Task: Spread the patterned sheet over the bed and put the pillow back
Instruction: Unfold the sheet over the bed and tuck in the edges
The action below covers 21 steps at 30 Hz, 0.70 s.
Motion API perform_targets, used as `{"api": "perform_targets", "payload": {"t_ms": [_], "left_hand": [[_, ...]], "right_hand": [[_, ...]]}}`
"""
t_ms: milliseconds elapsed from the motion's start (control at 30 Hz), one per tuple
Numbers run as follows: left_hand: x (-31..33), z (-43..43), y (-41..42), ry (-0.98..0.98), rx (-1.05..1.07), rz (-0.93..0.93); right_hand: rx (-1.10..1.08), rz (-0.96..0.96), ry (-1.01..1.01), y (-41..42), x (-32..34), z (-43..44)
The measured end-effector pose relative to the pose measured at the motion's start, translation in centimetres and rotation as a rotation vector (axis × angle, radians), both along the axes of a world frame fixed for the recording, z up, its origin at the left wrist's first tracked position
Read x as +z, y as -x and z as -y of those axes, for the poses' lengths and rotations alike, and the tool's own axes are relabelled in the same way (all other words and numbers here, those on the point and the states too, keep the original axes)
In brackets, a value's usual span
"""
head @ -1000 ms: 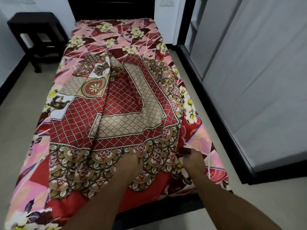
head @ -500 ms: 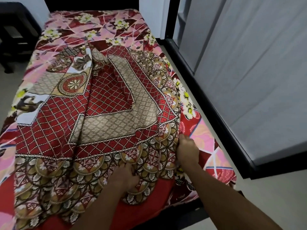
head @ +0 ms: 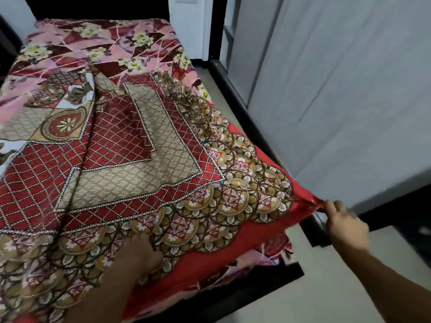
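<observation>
A red, beige and gold patterned sheet [head: 140,164] lies partly folded over the near half of the bed [head: 268,279], on top of a pink floral cover [head: 112,45]. My right hand [head: 345,226] pinches the sheet's red corner and holds it stretched out past the bed's right edge. On the sheet's scalloped border near the foot of the bed rests my left hand [head: 140,255], fingers curled into the cloth. A fold still doubles the sheet's left part. No pillow is in view.
A second bed with a grey mattress [head: 349,89] and dark frame stands close on the right, leaving a narrow strip of floor [head: 326,287] between. A dark headboard [head: 98,7] and white wall close the far end.
My right hand has pulled the sheet's corner far to the right, off the bed's edge, unfolding the right side. My left hand stays on the border. The view has shifted right.
</observation>
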<state>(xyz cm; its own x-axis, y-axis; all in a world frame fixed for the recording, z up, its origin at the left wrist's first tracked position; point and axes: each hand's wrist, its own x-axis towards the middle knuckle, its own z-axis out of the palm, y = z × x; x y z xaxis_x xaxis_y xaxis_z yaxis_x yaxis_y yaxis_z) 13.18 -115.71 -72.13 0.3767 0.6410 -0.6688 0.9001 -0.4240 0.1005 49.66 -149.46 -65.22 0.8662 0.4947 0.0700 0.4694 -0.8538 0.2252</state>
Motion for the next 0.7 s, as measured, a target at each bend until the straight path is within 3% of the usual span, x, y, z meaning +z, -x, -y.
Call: {"api": "perform_targets", "payload": {"t_ms": [167, 300, 367, 467, 533, 567, 633, 700], "left_hand": [[-0.3, 0.7, -0.3, -0.07, -0.025, -0.023], [0.4, 2.4, -0.2, -0.218, -0.077, -0.029], [0.4, 4.2, 0.0, -0.368, -0.126, 0.123], [-0.1, 7.6, -0.6, -0.465, -0.235, 0.382], [-0.4, 9.5, -1.8, -0.435, -0.269, 0.386], [-0.3, 10.3, -2.5, -0.412, -0.27, 0.37], [-0.1, 11.2, -3.7, -0.383, -0.283, 0.332], [0.2, 11.6, -4.3, -0.37, -0.358, 0.261]], "right_hand": [[0.0, -0.14, 0.294, 2.4, -3.3, 0.2], [0.099, -0.278, 0.405, 5.8, -5.3, 0.0], [-0.123, -0.424, 0.156, 6.3, -5.7, 0.0], [-0.708, -0.869, -0.621, 5.8, -5.7, -2.2], [-0.984, -1.217, -0.916, 6.1, -5.5, -4.0], [-1.04, -1.289, -0.977, 6.4, -5.5, -4.6], [-1.036, -1.227, -1.02, 6.4, -6.5, -5.0], [-0.98, -0.978, -0.968, 5.7, -8.0, -4.5]]}}
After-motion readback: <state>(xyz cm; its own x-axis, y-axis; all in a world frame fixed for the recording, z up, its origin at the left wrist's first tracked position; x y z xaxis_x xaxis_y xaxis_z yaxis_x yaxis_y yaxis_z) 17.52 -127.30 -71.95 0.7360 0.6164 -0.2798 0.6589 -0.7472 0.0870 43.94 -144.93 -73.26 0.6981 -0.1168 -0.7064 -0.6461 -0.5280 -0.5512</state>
